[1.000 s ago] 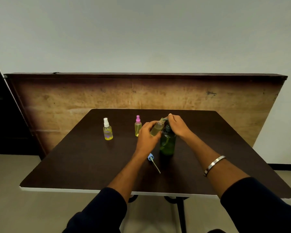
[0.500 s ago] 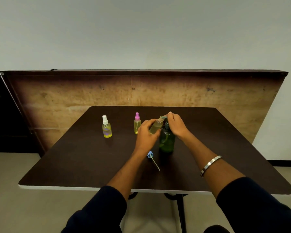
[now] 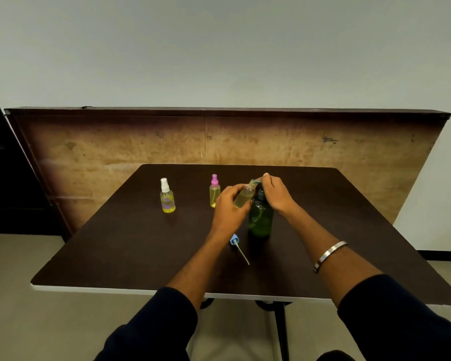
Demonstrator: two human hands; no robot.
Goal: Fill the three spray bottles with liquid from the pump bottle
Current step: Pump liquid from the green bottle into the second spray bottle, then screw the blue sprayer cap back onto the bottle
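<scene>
I tilt the open bottle [image 3: 244, 198] in my left grip [image 3: 228, 209] under the spout, while my right grip [image 3: 276, 194] presses the pump bottle [image 3: 261, 217]; 2 capped bottles wait far left.

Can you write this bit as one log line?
step: filling | left hand: tilted bottle | right hand: pump | cap: on table

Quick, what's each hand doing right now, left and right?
Left hand: closed around the uncapped spray bottle, tilted toward the pump spout.
Right hand: on the pump head of the green pump bottle.
</scene>
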